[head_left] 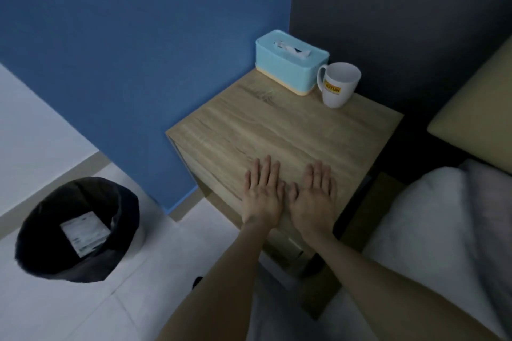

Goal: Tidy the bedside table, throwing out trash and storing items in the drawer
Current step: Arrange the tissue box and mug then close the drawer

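Both forearms reach in from the bottom of the view, bare, ending at the near edge of the tabletop [277,130].

Left hand [263,194]: flat, palm down, fingers spread, released, holding nothing. Right hand [314,196]: the same, just beside the left, thumbs nearly touching.

Tabletop: pale wood grain, bare except at the far corner. Tissue box [291,66], light blue with a yellow base, tissue showing at the slot, stands against the wall. Mug [339,84], white, yellow label, upright, handle turned toward the tissue box and just beside it.

Bin [77,230]: black liner, on the floor well to my left, with a white packet [84,232] lying inside.

Drawer [288,243]: front partly hidden under my wrists; I cannot tell if it is fully shut.

Bed [443,216]: white bedding at my right, beside the table.

Judgement: no loose trash shows on top, so I take the job as near done, with the hands resting in a closing pose. To finish well, I would check the drawer front sits flush, pressing it evenly rather than from one corner, and leave the mug and tissue box squared at the back.
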Action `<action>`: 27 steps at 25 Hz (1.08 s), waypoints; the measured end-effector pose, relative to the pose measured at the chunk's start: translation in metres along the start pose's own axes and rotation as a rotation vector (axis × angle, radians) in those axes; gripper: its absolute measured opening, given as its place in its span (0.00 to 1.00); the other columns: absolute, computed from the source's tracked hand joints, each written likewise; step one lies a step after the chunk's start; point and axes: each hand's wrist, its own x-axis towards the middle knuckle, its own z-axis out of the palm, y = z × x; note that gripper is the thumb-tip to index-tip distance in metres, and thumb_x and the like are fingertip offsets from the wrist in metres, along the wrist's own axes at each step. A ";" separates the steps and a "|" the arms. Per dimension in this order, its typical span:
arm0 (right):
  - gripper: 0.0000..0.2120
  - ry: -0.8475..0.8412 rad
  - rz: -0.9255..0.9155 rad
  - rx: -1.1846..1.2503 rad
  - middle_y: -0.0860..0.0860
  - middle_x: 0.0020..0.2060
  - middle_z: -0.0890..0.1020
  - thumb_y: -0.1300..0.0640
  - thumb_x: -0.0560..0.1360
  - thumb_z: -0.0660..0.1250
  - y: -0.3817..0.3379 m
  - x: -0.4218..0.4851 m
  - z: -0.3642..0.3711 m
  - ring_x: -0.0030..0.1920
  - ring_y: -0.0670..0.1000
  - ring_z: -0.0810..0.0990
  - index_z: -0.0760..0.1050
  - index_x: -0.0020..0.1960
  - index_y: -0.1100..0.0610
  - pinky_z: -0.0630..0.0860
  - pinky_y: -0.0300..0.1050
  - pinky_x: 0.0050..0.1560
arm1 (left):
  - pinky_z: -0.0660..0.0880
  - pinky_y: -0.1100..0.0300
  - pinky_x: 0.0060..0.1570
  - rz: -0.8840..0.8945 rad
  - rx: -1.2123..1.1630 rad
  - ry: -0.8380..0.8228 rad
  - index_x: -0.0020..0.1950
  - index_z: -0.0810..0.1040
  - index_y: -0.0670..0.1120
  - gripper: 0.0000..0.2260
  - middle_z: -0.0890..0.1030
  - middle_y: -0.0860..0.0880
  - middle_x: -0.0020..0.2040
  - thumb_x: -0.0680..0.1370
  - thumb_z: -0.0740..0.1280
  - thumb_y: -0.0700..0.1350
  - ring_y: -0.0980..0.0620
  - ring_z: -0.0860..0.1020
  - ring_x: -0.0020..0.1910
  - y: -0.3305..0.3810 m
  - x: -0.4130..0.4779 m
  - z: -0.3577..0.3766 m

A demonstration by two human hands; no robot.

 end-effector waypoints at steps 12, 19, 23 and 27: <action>0.29 -0.072 0.087 0.029 0.53 0.74 0.61 0.47 0.75 0.50 -0.002 0.002 -0.009 0.75 0.51 0.54 0.57 0.73 0.56 0.52 0.51 0.75 | 0.48 0.46 0.75 0.014 -0.104 0.068 0.75 0.59 0.44 0.24 0.57 0.45 0.78 0.81 0.47 0.52 0.44 0.51 0.77 -0.003 0.004 0.006; 0.30 -0.401 0.212 0.002 0.56 0.76 0.56 0.47 0.76 0.55 -0.024 0.017 -0.033 0.76 0.56 0.50 0.54 0.74 0.58 0.51 0.52 0.74 | 0.42 0.45 0.75 0.034 0.025 -0.613 0.77 0.50 0.46 0.28 0.42 0.45 0.79 0.81 0.53 0.54 0.42 0.39 0.77 -0.007 0.029 -0.058; 0.23 -0.726 0.390 0.259 0.58 0.65 0.72 0.50 0.75 0.61 -0.076 0.048 -0.128 0.63 0.59 0.73 0.67 0.66 0.60 0.73 0.51 0.59 | 0.57 0.44 0.72 0.024 -0.102 -0.804 0.75 0.58 0.44 0.21 0.58 0.42 0.77 0.82 0.53 0.44 0.42 0.56 0.76 0.008 0.030 -0.175; 0.11 -0.459 0.190 0.210 0.61 0.47 0.82 0.57 0.77 0.57 -0.145 0.032 -0.273 0.48 0.61 0.80 0.75 0.50 0.62 0.68 0.47 0.38 | 0.76 0.48 0.51 0.089 -0.363 -0.524 0.60 0.74 0.42 0.13 0.81 0.38 0.54 0.78 0.56 0.38 0.40 0.79 0.53 0.031 -0.019 -0.333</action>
